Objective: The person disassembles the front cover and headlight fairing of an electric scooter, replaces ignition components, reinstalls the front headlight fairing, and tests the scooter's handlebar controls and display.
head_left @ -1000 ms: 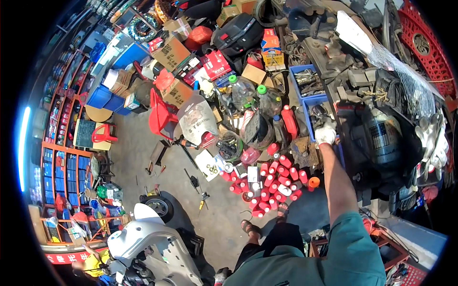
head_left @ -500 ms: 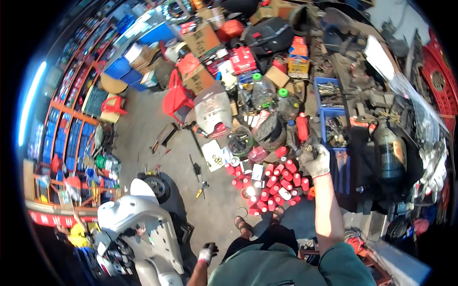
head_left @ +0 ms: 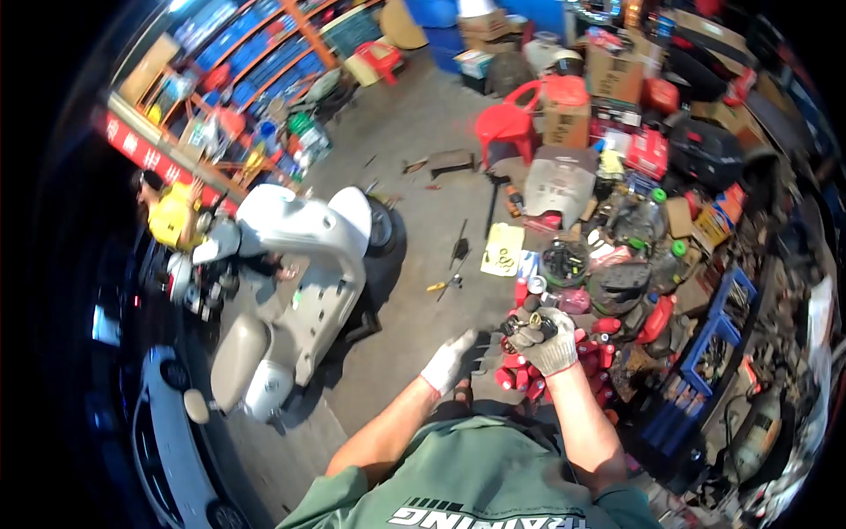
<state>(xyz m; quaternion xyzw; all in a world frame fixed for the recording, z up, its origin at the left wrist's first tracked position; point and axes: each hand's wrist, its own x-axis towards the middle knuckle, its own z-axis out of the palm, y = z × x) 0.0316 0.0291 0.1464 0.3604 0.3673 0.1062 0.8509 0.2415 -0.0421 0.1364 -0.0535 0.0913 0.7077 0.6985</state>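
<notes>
My right hand (head_left: 550,346), in a white work glove with dark fingers, is closed around a small dark metal part (head_left: 532,323) with shiny bits; its exact kind is too small to make out. My left hand (head_left: 451,361), gloved the same way, is held to the left of it, with its dark fingers stretched and apart and nothing seen in them. Below the right hand, several red bottles (head_left: 520,377) stand crowded on the floor, partly hidden by the hands.
A white scooter (head_left: 308,238) stands at left, with a person in a yellow shirt (head_left: 174,212) beyond it. A red chair (head_left: 507,128), a yellow sheet with rings (head_left: 502,249) and a screwdriver-like tool (head_left: 441,286) lie ahead. Blue bins (head_left: 736,304) line the cluttered right side.
The view has turned left. My right hand has come from beside the bins to in front of me, holding the metal part. My left hand has risen from my side toward it.
</notes>
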